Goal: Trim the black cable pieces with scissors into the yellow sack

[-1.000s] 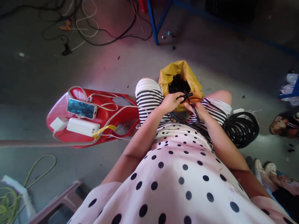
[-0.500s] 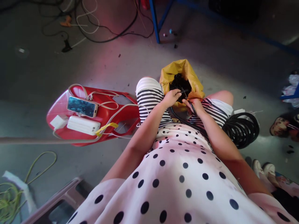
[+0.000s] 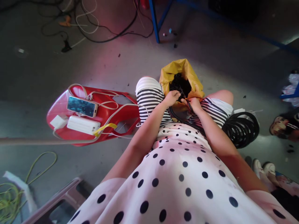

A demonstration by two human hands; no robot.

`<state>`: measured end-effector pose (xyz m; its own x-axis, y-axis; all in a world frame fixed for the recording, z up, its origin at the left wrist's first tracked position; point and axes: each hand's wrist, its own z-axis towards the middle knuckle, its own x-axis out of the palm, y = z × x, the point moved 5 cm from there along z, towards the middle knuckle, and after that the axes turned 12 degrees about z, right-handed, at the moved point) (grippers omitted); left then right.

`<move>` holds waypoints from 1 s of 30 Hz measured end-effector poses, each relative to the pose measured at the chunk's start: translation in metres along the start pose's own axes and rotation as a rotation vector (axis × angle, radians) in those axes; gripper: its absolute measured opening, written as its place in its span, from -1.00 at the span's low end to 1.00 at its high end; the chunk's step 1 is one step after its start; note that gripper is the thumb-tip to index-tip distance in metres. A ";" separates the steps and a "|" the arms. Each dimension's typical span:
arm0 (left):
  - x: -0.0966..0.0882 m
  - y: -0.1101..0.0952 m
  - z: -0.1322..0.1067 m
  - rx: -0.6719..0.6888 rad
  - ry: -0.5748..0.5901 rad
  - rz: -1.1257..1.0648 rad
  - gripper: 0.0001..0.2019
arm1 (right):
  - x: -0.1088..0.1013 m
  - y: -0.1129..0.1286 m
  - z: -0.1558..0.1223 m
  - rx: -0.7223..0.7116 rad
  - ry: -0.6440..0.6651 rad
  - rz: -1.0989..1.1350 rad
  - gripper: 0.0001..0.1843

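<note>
Between my knees a yellow bag (image 3: 195, 79) stands with its mouth folded open, full of small black pieces (image 3: 179, 81). Over its near rim, my left hand (image 3: 171, 98) is closed around a black tube (image 3: 174, 114). The tube runs from under that hand across my lap toward a black coil (image 3: 243, 129) at my right. My right hand (image 3: 195, 104) grips scissors (image 3: 189, 106) with dark handles and a bit of orange near the pivot. Their blades point up and left, close to my left fingertips. Whether the blades touch the tube is too small to tell.
A red stool (image 3: 112, 124) on the left bears a phone (image 3: 82, 106), a white power bank (image 3: 83, 125) and cables. Blue metal legs (image 3: 154, 25) stand ahead. Another person's shoes (image 3: 268, 169) show at right. A plastic stool (image 3: 58, 199) sits lower left.
The black tube end that stuck out past my left fingers no longer shows there. My right hand and the scissors have shifted slightly left, and the blades sit nearer my left fingertips.
</note>
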<state>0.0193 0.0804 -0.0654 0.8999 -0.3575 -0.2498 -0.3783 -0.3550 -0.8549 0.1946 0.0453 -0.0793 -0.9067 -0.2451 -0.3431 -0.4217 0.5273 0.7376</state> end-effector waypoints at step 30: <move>-0.007 -0.035 -0.049 0.039 -0.025 -0.345 -0.65 | -0.007 0.019 -0.069 0.025 0.042 0.330 -0.31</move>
<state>0.0155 0.0529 -0.0111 0.9785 -0.2010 0.0462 -0.0429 -0.4175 -0.9077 0.1927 0.0008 -0.0234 -0.9938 -0.0909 -0.0639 -0.1060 0.6034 0.7904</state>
